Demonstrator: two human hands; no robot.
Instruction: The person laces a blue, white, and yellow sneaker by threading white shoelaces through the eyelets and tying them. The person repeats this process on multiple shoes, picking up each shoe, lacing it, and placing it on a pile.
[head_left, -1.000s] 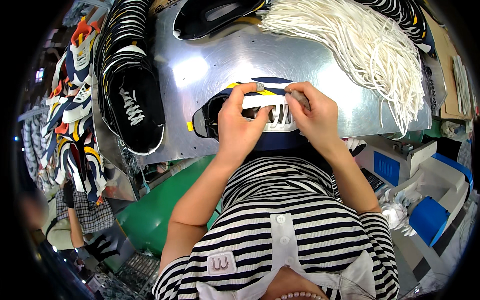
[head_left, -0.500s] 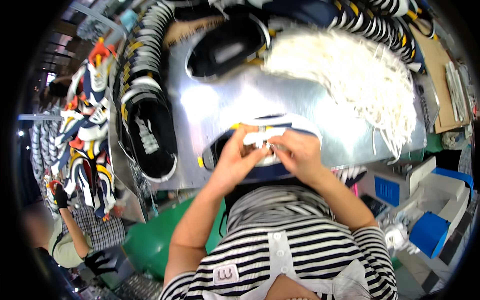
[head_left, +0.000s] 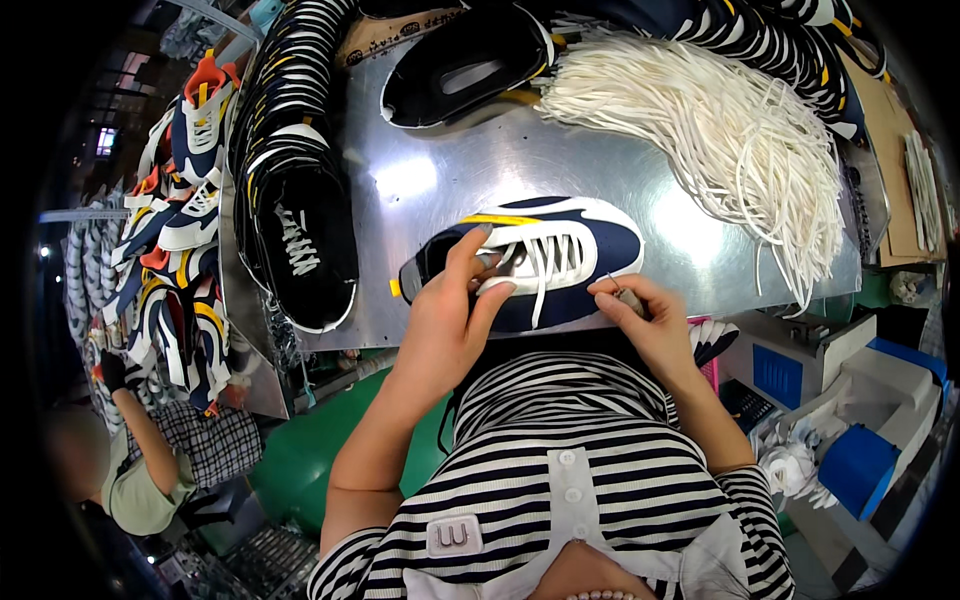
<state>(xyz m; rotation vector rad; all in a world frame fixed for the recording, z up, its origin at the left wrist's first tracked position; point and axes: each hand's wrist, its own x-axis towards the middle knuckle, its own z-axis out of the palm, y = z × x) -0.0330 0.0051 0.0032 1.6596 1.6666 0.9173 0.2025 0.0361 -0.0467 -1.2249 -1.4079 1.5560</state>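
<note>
A navy and white shoe upper (head_left: 597,225) with yellow trim lies on its side on the metal table, toe to the right. White lace (head_left: 553,258) crosses its eyelets, and one loose end hangs down over the near side. My left hand (head_left: 440,315) grips the upper by the tongue and eyelet edge near the collar, thumb on the near side. Beside the toe, my right hand (head_left: 652,322) pinches a small grey-brown tool (head_left: 628,299) with a thin tip. Its lower part is hidden by the fingers.
A bundle of white laces (head_left: 720,150) lies on the metal table (head_left: 420,215) at far right. Stacked shoe uppers (head_left: 300,235) line the left; another upper (head_left: 465,75) lies at the back. A co-worker (head_left: 150,460) is at far left, near hanging shoes (head_left: 200,130).
My hands were together over the white lacing. My right hand has moved away to the right, beside the toe, with the small tool. My left hand stays at the collar end.
</note>
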